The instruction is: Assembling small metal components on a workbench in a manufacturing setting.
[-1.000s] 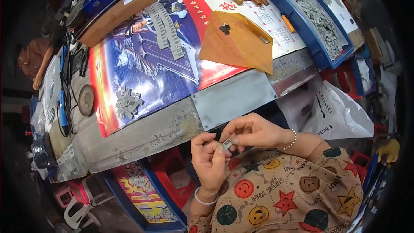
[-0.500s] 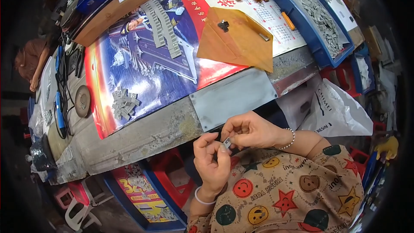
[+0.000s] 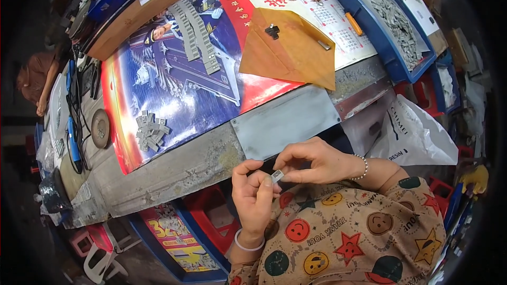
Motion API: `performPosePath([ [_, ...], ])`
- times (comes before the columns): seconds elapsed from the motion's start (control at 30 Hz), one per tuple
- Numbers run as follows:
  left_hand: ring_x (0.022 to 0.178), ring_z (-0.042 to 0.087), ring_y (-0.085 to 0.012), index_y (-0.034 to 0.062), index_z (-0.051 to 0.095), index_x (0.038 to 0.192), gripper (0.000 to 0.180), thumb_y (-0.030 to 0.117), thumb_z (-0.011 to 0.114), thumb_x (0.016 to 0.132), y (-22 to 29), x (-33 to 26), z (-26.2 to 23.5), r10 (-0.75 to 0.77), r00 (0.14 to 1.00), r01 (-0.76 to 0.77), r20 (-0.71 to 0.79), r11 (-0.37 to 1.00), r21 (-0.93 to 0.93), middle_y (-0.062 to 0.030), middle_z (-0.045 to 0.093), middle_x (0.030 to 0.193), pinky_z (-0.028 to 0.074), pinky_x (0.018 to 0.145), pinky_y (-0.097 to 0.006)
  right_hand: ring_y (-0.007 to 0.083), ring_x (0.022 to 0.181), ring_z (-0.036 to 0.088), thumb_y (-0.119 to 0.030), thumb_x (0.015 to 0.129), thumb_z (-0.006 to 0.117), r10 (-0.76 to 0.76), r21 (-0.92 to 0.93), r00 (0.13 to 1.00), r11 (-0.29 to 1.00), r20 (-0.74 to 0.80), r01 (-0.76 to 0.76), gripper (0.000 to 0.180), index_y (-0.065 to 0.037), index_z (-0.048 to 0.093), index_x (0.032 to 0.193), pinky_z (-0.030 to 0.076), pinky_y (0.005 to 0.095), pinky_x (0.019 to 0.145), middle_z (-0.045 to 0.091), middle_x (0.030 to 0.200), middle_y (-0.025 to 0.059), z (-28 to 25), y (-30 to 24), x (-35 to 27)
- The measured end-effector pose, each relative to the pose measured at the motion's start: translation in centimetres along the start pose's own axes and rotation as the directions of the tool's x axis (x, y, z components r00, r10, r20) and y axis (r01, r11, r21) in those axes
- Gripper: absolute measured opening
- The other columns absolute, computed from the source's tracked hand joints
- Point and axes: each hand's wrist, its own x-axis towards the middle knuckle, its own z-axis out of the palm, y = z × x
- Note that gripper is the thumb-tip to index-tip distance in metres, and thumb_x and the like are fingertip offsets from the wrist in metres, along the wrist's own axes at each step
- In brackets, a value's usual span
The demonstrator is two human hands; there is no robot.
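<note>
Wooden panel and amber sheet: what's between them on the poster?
Two long grey strips, lying on the poster; shows in the head view.

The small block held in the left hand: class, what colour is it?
The small block is silvery grey; it shows best in the head view.

A small, light-grey block-like piece (image 3: 277, 176), apparently metal, sits right of centre in the lower half of the frame. Pinched in the left hand (image 3: 254, 195), it slants from lower left to upper right, a darker patch on its face. The right hand's (image 3: 321, 163) fingertips are close beside it.
</note>
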Motion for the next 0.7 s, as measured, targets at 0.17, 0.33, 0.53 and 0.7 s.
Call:
performPosePath([
  [0.17,0.074,0.058,-0.0101,-0.0036,0.047,0.12,0.034,0.0,0.057,0.088,0.0,0.6,0.0,0.117,0.99,-0.133,0.075,0.953,0.271,-0.0059,0.063,0.087,0.047,0.067,-0.022,0.0111,0.071,0.059,-0.009,0.084,0.064,-0.072,-0.085,0.997,0.994,-0.024,0.07,0.019,0.001,0.058,0.099,0.049,0.0246,0.065,0.061,0.079,0.005,-0.9,-0.2,0.2],
  [0.33,0.068,0.06,-0.0169,-0.0019,0.06,0.106,0.03,-0.002,0.068,0.077,1.5,1.7,-0.5,0.276,0.935,-0.354,0.224,0.655,0.668,-0.0108,0.061,0.083,0.048,0.062,-0.027,0.0116,0.07,0.059,-0.009,0.084,0.064,-0.083,-0.093,0.995,0.993,-0.059,0.077,0.019,0.001,0.058,0.098,0.049,0.0248,0.063,0.061,0.079,0.0056,-1.1,-0.2,0.5],
  [0.53,0.068,0.06,-0.0236,0.0005,0.06,0.101,0.029,-0.002,0.07,0.074,3.3,3.0,-1.0,0.283,0.882,-0.471,0.377,0.485,0.737,-0.0116,0.061,0.082,0.048,0.059,-0.032,0.0127,0.07,0.06,-0.01,0.084,0.064,-0.074,-0.086,0.997,0.994,-0.016,0.073,0.018,0.001,0.057,0.097,0.05,0.0257,0.063,0.061,0.078,0.0061,-1.4,-0.6,1.3],
  [0.7,0.07,0.062,-0.024,0.0013,0.063,0.095,0.025,-0.003,0.07,0.072,5.0,4.4,-1.1,0.294,0.838,-0.539,0.459,0.325,0.777,-0.0124,0.063,0.083,0.049,0.062,-0.031,0.015,0.07,0.06,-0.009,0.083,0.063,-0.103,-0.076,0.994,0.992,-0.036,0.1,0.018,0.001,0.056,0.096,0.05,0.027,0.063,0.06,0.079,0.0074,-1.5,-0.8,2.7],
])
